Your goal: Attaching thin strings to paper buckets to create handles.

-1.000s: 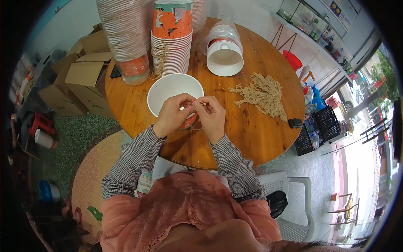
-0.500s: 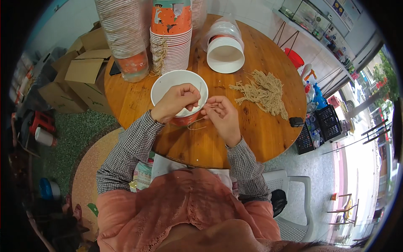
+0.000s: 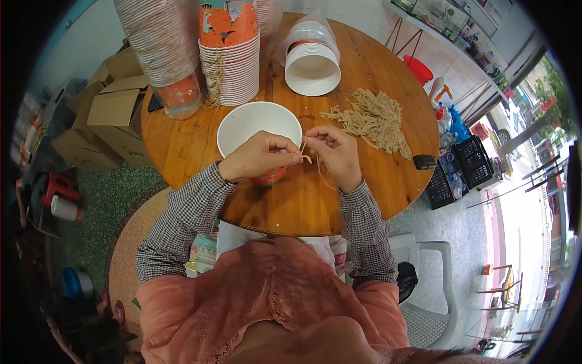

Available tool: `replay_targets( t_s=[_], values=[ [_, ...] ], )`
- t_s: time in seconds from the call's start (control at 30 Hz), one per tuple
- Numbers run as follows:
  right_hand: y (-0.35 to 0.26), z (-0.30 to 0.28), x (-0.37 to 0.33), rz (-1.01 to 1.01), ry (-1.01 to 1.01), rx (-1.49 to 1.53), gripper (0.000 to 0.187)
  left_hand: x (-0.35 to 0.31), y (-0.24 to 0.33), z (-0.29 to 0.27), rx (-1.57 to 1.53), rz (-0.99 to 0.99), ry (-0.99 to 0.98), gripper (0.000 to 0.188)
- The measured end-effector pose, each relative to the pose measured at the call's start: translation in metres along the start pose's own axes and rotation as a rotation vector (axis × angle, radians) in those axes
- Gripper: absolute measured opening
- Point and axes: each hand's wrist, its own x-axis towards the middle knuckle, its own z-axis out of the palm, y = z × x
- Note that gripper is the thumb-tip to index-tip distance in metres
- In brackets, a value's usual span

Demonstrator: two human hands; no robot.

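A paper bucket (image 3: 254,121), white inside and orange outside, stands upright near the table's front edge. At its right rim my left hand (image 3: 262,156) pinches a thin tan string (image 3: 307,159) between thumb and fingertips. My right hand (image 3: 337,155), just beside it, grips the same string, and a loose end hangs below the fingers. Where the string meets the bucket is hidden by my left hand. To the right lies a loose heap of tan strings (image 3: 373,121).
Behind the bucket rises a tall stack of nested buckets (image 3: 230,76) with strings hanging on its side. A plastic-wrapped stack (image 3: 160,57) leans at the left, and another bucket stack (image 3: 312,70) lies sideways. A small black object (image 3: 424,161) sits at the right edge.
Both hands have moved to the bucket's right rim; the left one has come lower, out over the front of the rim. The view has shifted slightly, and the string sits between the fingertips.
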Motion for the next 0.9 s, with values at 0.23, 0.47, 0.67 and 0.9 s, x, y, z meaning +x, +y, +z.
replay_targets(
  t_s=[0.23,0.47,0.67,0.9],
  values=[
    [0.017,-0.006,-0.033,-0.105,0.155,0.023,0.020,0.000,0.009,0.006,-0.024,-0.099,0.060,0.019],
    [-0.005,-0.003,-0.036,-0.482,0.037,-0.402,0.023,0.001,0.013,0.008,-0.031,-0.092,0.059,0.017],
    [-0.003,-0.002,-0.030,-0.564,0.096,-0.483,0.013,0.003,0.012,0.009,-0.006,-0.108,0.054,0.016],
    [-0.002,-0.005,-0.034,-0.306,0.147,-0.362,0.006,-0.001,0.008,0.005,-0.047,-0.094,0.088,0.010]
  ],
)
